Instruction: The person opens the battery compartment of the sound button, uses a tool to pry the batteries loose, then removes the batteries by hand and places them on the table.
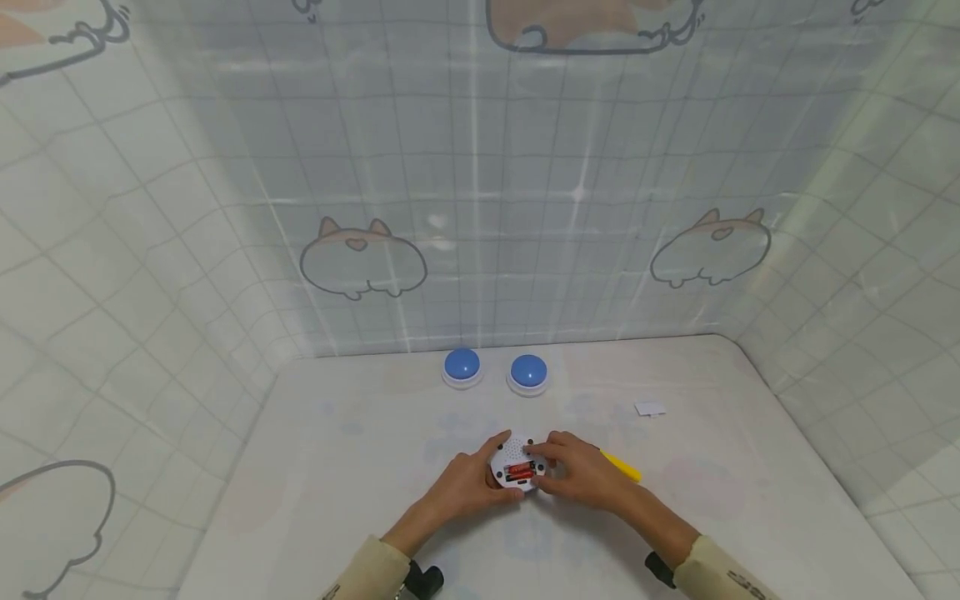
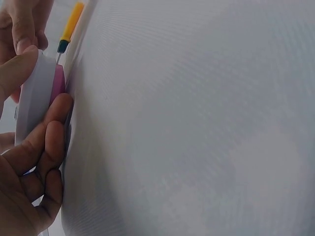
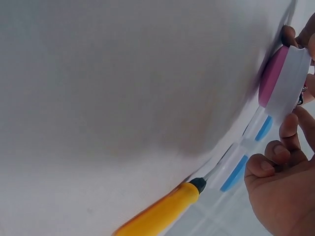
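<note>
A round white buzzer button with a pink dome lies dome-down, its battery compartment uncovered. Two red batteries sit side by side in the compartment, below a patch of speaker holes. My left hand grips the buzzer by its left side, thumb and fingers spread around the rim. From the right, my right hand holds the buzzer near the batteries with thumb and index finger, its other fingers curled. Just beyond the right hand lies a screwdriver with a yellow handle, partly hidden in the head view.
Two blue-domed buzzers, a left one and a right one, stand at the back of the white table. A small white cover lies to the right. Patterned curtain walls enclose the back and sides.
</note>
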`<state>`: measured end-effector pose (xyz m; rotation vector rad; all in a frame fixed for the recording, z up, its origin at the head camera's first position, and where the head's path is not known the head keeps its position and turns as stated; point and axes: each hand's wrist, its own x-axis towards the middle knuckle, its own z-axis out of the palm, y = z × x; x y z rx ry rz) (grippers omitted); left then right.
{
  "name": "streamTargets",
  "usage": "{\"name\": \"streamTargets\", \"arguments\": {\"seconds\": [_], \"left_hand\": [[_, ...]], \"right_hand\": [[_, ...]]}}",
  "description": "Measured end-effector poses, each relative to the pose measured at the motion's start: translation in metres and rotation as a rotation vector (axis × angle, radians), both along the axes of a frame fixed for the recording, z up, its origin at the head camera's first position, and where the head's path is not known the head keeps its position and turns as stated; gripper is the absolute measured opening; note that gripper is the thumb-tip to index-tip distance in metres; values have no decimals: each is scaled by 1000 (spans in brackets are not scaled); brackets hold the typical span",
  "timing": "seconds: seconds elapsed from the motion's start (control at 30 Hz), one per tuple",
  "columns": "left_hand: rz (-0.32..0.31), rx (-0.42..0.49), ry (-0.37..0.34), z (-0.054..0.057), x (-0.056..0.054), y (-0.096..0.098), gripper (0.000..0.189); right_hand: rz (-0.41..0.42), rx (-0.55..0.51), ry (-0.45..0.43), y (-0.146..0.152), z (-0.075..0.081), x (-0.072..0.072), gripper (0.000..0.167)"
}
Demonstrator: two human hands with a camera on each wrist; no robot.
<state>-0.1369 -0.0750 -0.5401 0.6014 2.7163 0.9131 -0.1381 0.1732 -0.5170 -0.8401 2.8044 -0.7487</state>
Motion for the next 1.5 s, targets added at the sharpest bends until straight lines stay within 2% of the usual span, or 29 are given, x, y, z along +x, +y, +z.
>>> {"name": "streamTargets", "arguments": {"seconds": [0.27, 0.8, 1.23, 1.5], "left_hand": [[-2, -4, 20, 0, -1, 0, 97], [20, -12, -24, -1, -1, 1, 97], [14, 4, -29, 1, 0, 1, 96], [17, 9, -23, 2, 1, 1, 96]], "right_hand": [[18, 19, 12, -2, 3, 0, 35], [27, 16, 42, -2, 2, 0, 23], [41, -13, -11, -2, 4, -7, 22], [43, -68, -107, 1, 4, -13, 20]]}}
